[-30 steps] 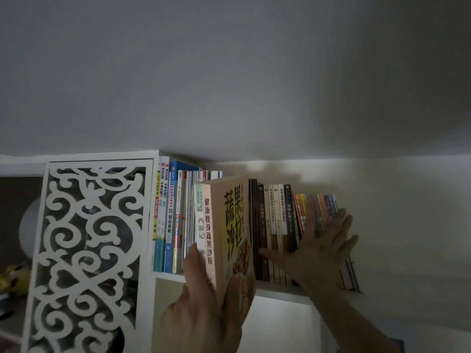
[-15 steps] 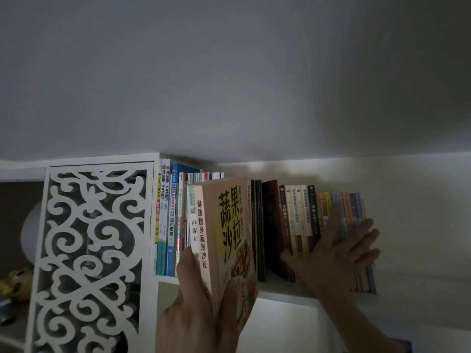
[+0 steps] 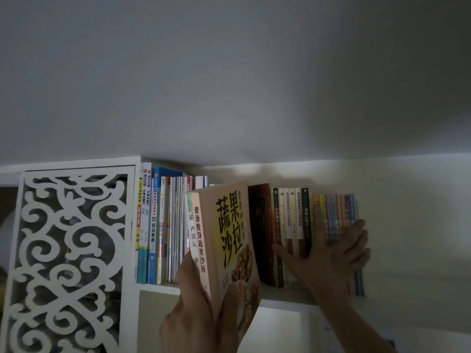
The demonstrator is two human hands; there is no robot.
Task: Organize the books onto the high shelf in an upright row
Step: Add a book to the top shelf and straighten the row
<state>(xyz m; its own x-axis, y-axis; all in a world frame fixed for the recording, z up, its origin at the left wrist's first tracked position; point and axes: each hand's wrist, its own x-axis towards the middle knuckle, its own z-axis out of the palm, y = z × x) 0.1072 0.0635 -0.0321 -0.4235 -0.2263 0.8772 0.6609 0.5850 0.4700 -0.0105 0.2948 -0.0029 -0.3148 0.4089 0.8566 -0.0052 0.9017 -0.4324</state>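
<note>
My left grip clasps the salad cookbook at the shelf front, 6 o'clock of the gap. Right hand, fingers flat, presses the right books toward 3 o'clock. Best slide it in upright, spine outward, bottom edge first.

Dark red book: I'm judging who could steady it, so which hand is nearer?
Left. The left hand holds the salad book beside it; the right hand presses books farther right.
</note>
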